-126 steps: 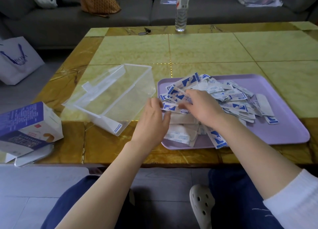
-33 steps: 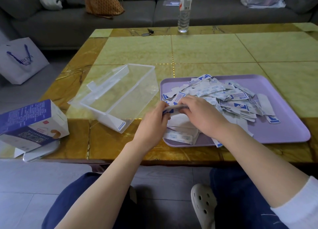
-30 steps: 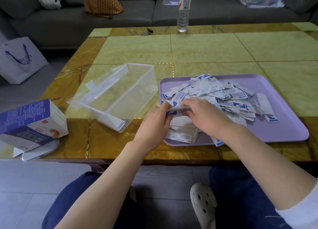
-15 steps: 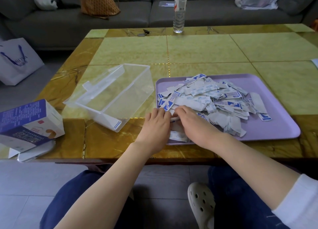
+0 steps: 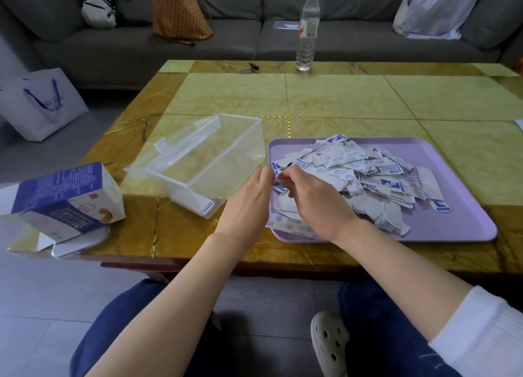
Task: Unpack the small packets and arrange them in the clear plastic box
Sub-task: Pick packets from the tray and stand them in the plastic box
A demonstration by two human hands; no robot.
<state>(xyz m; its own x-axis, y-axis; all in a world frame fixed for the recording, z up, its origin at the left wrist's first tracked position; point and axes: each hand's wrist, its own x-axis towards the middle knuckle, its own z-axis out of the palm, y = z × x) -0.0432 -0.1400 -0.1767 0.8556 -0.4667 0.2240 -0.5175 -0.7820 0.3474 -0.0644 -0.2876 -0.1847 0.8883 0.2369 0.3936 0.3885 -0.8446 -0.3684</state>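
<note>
Packets [image 5: 279, 182] now lifted, pinched by left hand [image 5: 249, 204] and right hand [image 5: 314, 204].

Clear, smooth, shiny plastic: the box [image 5: 206, 161] left of middle. Matt lilac plastic: the tray [image 5: 458, 207] at right. Thin white-and-blue paper, a bit crinkly: the small packets [image 5: 368, 173] heaped on it. Glossy, stone-like yellow on the table top [image 5: 339, 99]. Printed card for the carton [image 5: 65, 195] at lower left. Soft grey cloth on the sofa [image 5: 141, 48] along the top.

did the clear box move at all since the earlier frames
No. The clear plastic box sits where it was: its far corner just left of the table's gold seam, its right side beside the purple tray.
</note>
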